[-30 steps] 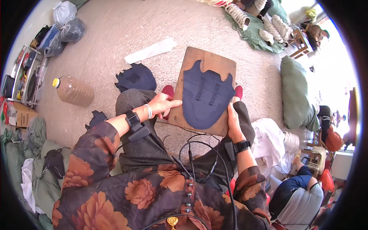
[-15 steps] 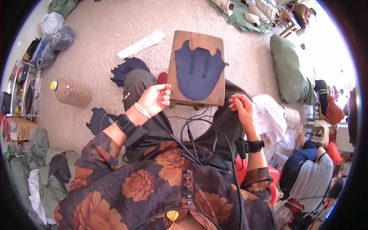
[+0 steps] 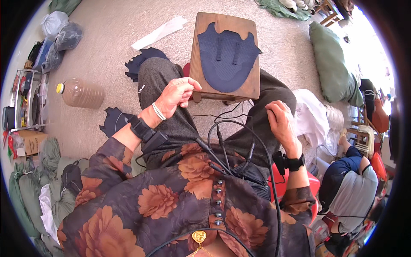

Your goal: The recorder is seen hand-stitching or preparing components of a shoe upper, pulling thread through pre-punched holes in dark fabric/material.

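Observation:
A dark navy fabric piece (image 3: 228, 60) with a notched upper edge and two slots lies flat on a small wooden stool (image 3: 248, 88) between my knees. Near the stool's left front corner is my left hand (image 3: 174, 95), its thumb and fingers drawn together; whatever they hold, if anything, is too small to see. My right hand (image 3: 282, 124) is over my right thigh, apart from the stool. Its fingers are curled in close together, and their tips hide anything between them. More navy fabric pieces lie on the floor beside my left leg, one by the knee (image 3: 139, 64) and another (image 3: 114, 124) closer in.
A yellow-capped plastic jug (image 3: 83, 93) stands at left. A white strip (image 3: 160, 33) lies beyond my left knee. Black cables (image 3: 222, 141) loop across my lap. At right are a green sack (image 3: 336, 64), white cloth (image 3: 310, 113) and a bent-over person (image 3: 353, 192).
The stool and fabric appear higher in view. My left hand has turned, fingers now pointing toward the stool's corner. My right hand has shifted slightly right and lower, over the thigh.

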The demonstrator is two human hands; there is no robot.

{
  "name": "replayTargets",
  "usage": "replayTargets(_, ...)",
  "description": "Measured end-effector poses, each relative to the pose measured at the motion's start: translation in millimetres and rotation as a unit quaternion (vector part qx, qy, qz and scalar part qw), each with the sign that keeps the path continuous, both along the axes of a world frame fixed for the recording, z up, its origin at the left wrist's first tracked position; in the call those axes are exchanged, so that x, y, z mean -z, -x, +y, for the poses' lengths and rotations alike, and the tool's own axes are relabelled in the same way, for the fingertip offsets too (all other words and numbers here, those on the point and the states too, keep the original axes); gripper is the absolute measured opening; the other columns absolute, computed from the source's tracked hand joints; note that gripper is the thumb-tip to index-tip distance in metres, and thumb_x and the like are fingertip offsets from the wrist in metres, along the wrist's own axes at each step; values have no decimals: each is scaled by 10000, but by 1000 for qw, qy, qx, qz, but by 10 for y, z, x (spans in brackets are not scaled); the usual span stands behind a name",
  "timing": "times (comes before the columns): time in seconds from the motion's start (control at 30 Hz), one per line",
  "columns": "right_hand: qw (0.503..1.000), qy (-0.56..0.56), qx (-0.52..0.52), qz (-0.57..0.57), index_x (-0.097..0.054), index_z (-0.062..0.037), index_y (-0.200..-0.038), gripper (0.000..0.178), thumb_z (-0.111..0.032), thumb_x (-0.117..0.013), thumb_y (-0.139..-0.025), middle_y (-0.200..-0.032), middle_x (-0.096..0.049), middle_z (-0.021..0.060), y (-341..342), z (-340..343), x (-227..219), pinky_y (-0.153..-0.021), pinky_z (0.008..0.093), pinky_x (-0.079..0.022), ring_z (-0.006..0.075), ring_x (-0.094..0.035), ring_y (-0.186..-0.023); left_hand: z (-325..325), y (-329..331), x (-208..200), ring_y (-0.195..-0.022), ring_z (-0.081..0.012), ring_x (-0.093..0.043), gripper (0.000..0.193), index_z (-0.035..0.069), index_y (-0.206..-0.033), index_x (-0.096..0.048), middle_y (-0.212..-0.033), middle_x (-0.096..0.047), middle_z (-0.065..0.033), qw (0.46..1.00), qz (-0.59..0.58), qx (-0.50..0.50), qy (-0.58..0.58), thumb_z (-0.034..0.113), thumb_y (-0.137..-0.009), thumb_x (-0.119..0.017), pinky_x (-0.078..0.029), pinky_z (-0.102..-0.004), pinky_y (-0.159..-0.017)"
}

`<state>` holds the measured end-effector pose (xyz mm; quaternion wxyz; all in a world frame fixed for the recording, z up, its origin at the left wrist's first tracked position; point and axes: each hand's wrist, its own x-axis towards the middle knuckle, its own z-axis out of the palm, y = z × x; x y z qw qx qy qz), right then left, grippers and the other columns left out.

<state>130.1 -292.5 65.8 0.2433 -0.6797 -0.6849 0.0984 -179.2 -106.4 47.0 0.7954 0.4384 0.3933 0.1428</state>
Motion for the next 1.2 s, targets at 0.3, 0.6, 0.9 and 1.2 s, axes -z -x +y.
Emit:
replayTargets(0.3,924,-69,339,166,-690,-20,-1041,163,-108,-587,-951,-906,-692,50,-1576,-61,569,-793,291,-501,145,-633,-849,246,-469,-182,-555,-32,-461,86,53,-865,-633,-653,-570,42,869,120,9,-480,126,-911,-645,-364,-235,-506)
replayTargets(0.6,850,177,332,369,-735,-43,-1005,181,-160,-629,-917,-851,-721,49,-1404,-676,3066,-721,310,-523,149,-646,-772,609,-1562,461,-640,-309,-628,88,105,-856,-594,-724,-633,-92,642,234,26,-730,142,-869,-673,-476,-405,-570)
replayTargets(0.9,864,272,354,233,-711,-72,-1006,211,-133,-616,-828,-914,-685,209,-560,-1141,4013,-813,448,-534,386,-665,-911,627,-1532,628,-513,-151,-414,73,54,-906,-589,-606,-417,-20,677,275,46,-681,-8,-889,-623,-352,-325,-507)
replayTargets(1.2,914,327,236,51,-649,-56,-920,130,-112,-545,-866,-937,-620,156,-393,-496,4336,-787,439,-494,331,-624,-951,587,-1504,587,-551,-99,-345,52,29,-906,-571,-702,-433,-7,684,332,62,-646,-23,-910,-573,-312,-272,-516)
